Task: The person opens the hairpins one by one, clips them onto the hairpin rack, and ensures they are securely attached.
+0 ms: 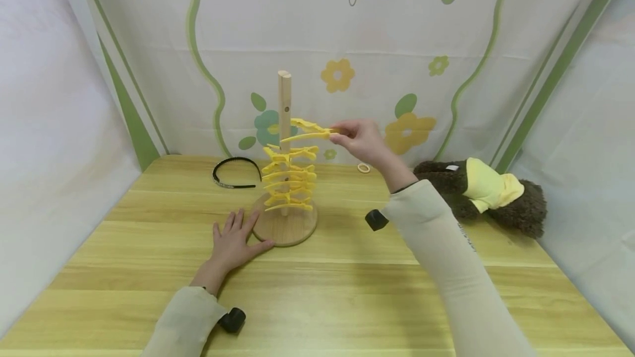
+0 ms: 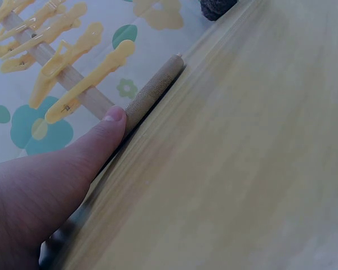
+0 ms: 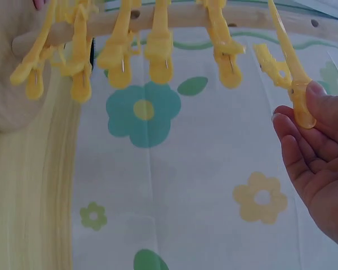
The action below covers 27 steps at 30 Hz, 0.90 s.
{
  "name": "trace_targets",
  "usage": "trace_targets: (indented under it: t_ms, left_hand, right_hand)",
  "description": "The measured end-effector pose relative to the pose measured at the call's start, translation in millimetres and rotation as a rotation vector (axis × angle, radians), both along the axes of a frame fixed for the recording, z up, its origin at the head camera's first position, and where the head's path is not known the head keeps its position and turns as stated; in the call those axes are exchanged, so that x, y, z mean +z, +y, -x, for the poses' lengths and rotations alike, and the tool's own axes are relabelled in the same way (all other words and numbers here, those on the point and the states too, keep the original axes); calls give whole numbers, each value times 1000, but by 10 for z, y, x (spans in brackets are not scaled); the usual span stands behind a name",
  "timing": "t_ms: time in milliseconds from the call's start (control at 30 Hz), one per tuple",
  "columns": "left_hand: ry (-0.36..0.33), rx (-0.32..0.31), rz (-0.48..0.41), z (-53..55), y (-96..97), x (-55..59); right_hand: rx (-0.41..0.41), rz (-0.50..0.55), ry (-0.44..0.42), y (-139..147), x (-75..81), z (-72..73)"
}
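Note:
A wooden post (image 1: 285,92) stands upright on a round wooden base (image 1: 285,233), with several yellow hair clips (image 1: 290,176) clamped on it one above another. My right hand (image 1: 364,139) pinches the tail end of another yellow hair clip (image 1: 310,135) between thumb and fingers. That clip's jaws are spread, their tips at the post above the others; in the right wrist view the clip (image 3: 296,93) stands apart from the rest of the row. My left hand (image 1: 233,244) lies with fingers spread at the base's left edge, and its thumb (image 2: 112,121) touches the base.
A black headband (image 1: 235,172) lies behind and left of the base. Toward the back right is a small pale ring (image 1: 364,168). A brown plush toy in a yellow shirt (image 1: 486,183) lies at the table's right edge. A patterned curtain (image 1: 397,26) hangs behind.

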State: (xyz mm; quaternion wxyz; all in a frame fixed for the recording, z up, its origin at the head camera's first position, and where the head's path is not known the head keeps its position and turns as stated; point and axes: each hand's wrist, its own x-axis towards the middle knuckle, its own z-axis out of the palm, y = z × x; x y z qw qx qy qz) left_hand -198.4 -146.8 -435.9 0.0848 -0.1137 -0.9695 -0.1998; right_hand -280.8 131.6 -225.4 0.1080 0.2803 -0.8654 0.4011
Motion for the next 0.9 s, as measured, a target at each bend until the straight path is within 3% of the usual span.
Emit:
trace_targets:
  t_ms: [200,467,900]
  left_hand:
    - [2,-4,-9,1,0,-8]
    - [2,-7,-15,0,-9,-8]
    - [-5,-7,-11,9,-13,-15]
  right_hand:
    - [57,33,-64,-176,-33,-2]
    - [59,28,-80,-282,-52,1]
    - [93,-1,-37,-331,-72,17]
